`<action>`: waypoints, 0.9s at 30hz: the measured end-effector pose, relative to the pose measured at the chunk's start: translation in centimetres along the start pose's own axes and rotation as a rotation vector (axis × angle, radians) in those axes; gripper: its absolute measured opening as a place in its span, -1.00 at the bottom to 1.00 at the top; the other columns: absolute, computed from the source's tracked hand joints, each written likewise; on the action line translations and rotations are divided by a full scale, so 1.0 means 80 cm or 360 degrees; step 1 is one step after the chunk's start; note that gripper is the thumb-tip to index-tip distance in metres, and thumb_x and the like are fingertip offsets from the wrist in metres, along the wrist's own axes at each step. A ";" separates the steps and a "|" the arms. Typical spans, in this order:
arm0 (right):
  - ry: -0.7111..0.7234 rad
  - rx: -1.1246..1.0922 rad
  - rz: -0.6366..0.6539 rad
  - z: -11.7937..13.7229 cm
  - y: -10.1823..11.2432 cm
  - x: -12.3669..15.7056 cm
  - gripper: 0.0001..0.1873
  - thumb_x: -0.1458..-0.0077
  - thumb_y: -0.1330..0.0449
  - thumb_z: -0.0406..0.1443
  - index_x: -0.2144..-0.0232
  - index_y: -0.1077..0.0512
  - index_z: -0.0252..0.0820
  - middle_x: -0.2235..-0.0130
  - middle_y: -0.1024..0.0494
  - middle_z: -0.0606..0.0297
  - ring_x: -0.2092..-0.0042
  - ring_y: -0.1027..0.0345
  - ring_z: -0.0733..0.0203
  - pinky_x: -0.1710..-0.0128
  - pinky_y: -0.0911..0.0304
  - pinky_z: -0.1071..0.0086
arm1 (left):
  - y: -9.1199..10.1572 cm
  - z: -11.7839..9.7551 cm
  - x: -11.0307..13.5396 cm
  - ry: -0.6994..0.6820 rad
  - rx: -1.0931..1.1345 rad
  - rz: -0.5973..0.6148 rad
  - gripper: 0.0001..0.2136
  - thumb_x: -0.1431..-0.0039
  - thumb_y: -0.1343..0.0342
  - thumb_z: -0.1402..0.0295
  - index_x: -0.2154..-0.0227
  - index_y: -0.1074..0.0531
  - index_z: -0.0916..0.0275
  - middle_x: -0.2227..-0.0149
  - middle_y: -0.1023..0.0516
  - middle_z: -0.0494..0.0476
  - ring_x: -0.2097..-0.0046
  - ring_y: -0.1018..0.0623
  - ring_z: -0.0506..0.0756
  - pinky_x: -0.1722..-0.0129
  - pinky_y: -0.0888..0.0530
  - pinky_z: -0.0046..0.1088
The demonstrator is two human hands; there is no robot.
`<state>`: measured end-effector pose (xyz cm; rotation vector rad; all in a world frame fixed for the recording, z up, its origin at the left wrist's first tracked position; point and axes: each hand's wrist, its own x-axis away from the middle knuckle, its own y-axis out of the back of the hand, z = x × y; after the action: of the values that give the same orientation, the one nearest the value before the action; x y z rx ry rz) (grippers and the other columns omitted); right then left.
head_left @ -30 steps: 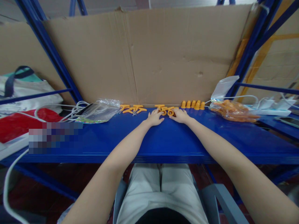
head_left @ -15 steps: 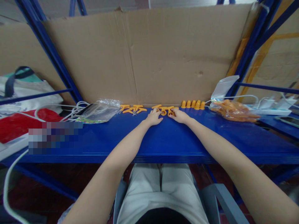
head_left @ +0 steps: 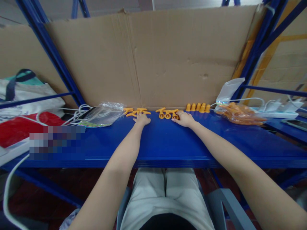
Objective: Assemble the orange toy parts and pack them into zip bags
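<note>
Small orange T-shaped plastic parts lie along the back of the blue shelf [head_left: 168, 143]. My left hand [head_left: 142, 119] rests palm down, fingers stretched out, touching the left group of orange parts [head_left: 136, 111]. Over at the middle group of orange parts [head_left: 167, 113], my right hand [head_left: 184, 118] lies with its fingertips on the right end; its fingers look loosely curved. A row of orange cone-shaped caps [head_left: 198, 107] stands just right of that hand.
A clear plastic bag [head_left: 102, 114] and white cables [head_left: 76, 112] lie left. A bag of orange parts [head_left: 241, 114] and a white power strip [head_left: 278, 108] sit right. Cardboard [head_left: 153, 57] backs the shelf. Cloth bags [head_left: 21, 95] are far left.
My left hand has slid left from the middle group of orange parts to the left group. My right hand has stayed at the middle group.
</note>
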<state>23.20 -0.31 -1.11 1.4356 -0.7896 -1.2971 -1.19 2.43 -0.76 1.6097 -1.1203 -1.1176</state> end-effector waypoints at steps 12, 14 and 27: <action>0.0053 0.0001 0.0003 -0.003 -0.004 -0.001 -0.47 -0.20 -0.05 -0.02 -0.10 -0.33 -0.19 -0.17 -0.39 0.00 -0.16 -0.27 -0.12 -0.09 -0.20 -0.03 | 0.000 0.001 -0.002 -0.0121 -0.0036 -0.0110 -0.67 -0.09 -0.03 0.41 0.12 -0.57 0.08 -0.14 -0.44 0.22 -0.23 -0.32 0.36 -0.19 -0.22 0.13; 0.0054 -0.0006 0.0004 -0.003 -0.004 -0.001 -0.47 -0.20 -0.05 -0.03 -0.10 -0.33 -0.20 -0.17 -0.39 -0.01 -0.16 -0.27 -0.12 -0.10 -0.20 -0.03 | 0.002 -0.001 0.000 -0.0171 0.0002 -0.0105 -0.68 -0.07 -0.03 0.45 0.16 -0.59 0.07 -0.09 -0.50 0.18 -0.19 -0.38 0.34 -0.20 -0.21 0.12; 0.0050 -0.0017 0.0019 -0.001 0.000 -0.001 -0.48 -0.21 -0.04 -0.04 -0.09 -0.34 -0.23 -0.16 -0.41 0.01 -0.15 -0.29 -0.12 -0.09 -0.21 0.00 | 0.006 -0.015 0.001 -0.0445 0.0041 -0.0008 -0.77 -0.10 -0.06 0.44 0.26 -0.61 0.20 0.14 -0.64 0.17 0.04 -0.57 0.16 0.03 -0.45 -0.46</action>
<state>23.26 -0.21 -1.12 1.4373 -0.7681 -1.2652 -0.10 2.41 -0.05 1.5072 -1.3144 -1.3668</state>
